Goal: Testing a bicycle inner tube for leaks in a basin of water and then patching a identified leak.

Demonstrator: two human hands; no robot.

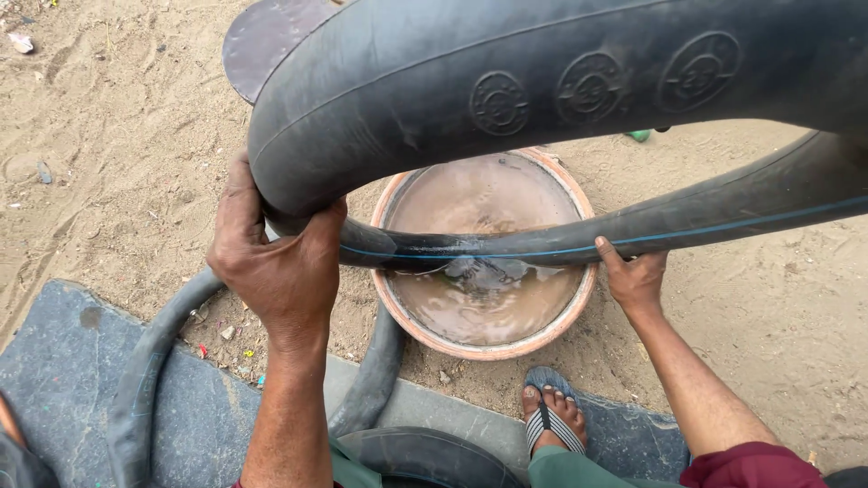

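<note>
A big black rubber tube (542,81) fills the top of the view. Three round raised marks sit in a row on its side, near the top middle. A thin blue line runs along the lower part of the tube.

The tube bends down into a round bowl (398,307) with an orange rim. The bowl sits on the sandy ground (108,163) and holds muddy brown water. There is open sand to the left and right of the bowl.

The left hand (276,262) is wrapped around the fat bend of the tube, at the bowl's left edge. The right hand (633,276) presses its fingers on the thin part of the tube, at the bowl's right edge.

A foot in a striped sandal (553,416) rests just below the bowl, by a grey mat (63,370).
</note>
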